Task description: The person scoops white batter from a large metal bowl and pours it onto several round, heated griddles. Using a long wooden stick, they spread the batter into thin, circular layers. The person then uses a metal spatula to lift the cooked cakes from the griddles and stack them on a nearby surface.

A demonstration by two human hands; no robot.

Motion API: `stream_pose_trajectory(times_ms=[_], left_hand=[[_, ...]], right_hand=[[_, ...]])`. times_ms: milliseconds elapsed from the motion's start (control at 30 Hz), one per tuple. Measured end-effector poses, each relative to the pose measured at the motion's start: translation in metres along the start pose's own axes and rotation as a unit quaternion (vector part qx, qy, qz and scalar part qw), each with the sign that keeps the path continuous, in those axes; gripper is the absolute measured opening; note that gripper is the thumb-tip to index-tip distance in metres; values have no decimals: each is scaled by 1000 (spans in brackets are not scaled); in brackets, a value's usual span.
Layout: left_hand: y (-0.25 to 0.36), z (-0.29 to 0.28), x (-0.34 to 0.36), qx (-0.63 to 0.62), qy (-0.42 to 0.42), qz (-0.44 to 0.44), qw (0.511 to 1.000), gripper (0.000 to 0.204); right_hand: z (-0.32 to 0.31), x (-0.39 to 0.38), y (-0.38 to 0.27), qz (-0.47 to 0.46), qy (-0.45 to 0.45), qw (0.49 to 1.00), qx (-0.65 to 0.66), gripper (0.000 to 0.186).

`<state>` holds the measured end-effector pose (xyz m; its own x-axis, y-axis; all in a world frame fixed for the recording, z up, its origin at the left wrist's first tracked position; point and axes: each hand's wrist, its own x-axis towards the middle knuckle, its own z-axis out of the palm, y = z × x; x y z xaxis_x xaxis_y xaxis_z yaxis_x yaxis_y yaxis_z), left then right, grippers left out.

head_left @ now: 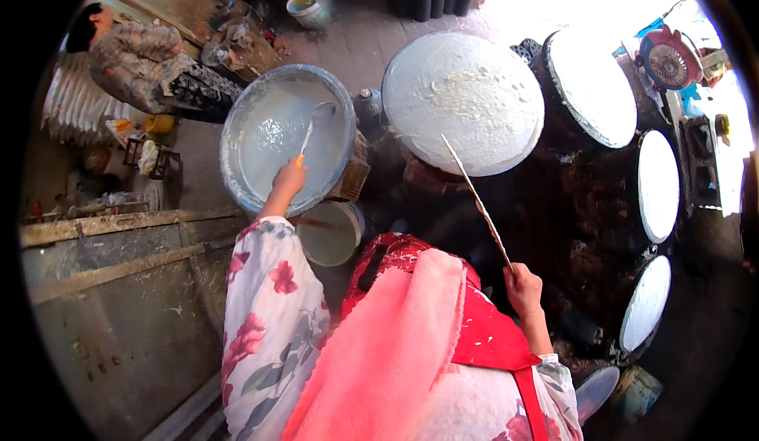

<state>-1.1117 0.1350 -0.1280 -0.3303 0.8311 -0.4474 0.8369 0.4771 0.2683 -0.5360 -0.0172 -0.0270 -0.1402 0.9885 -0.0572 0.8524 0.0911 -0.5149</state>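
My left hand (pixel 289 179) is closed round the handle of a ladle (pixel 322 114). Its bowl end is over a wide grey basin (pixel 230 153) of thin white liquid, at or just above the surface; I cannot tell which. In my right hand (pixel 523 289) I grip one end of a long thin stick (pixel 484 210) crusted with pale matter. The stick's far tip reaches the near edge of a large round white top (pixel 462 97), which has lumpy, wet-looking patches. Whether the tip touches it I cannot tell.
More round white tops (pixel 593 89) stand on dark bodies along the right. Below the basin is a bucket (pixel 330 235) of whitish liquid. A fan (pixel 670 58) is at the far right. Another person (pixel 142 62) is at the upper left. Wooden boards (pixel 126 228) line the left.
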Motion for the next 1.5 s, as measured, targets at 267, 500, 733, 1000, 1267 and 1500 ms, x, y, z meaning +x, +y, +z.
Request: stream_pose_trajectory(times_ms=[267,500,733,1000,1267,1500], left_hand=[[-69,19,-27,-218,-236,-66,945,38],[-32,16,-122,-836,-395,-177,337,33],[15,-88,-182,-900,-376,-7,221,38],[39,-239,-265,-808,-209,244,494,43],[-20,-193,-214,-880,-136,168,422,37],[0,-127,-207,-493,198,-5,847,29]], right_hand=[[34,-8,-80,38,-43,998,12,10],[57,4,-98,120,-49,988,80,19],[59,29,-98,55,-42,992,102,22],[73,56,-105,-22,-19,992,119,21],[82,47,-110,-76,-29,990,116,22],[71,27,-90,2,-42,994,103,25]])
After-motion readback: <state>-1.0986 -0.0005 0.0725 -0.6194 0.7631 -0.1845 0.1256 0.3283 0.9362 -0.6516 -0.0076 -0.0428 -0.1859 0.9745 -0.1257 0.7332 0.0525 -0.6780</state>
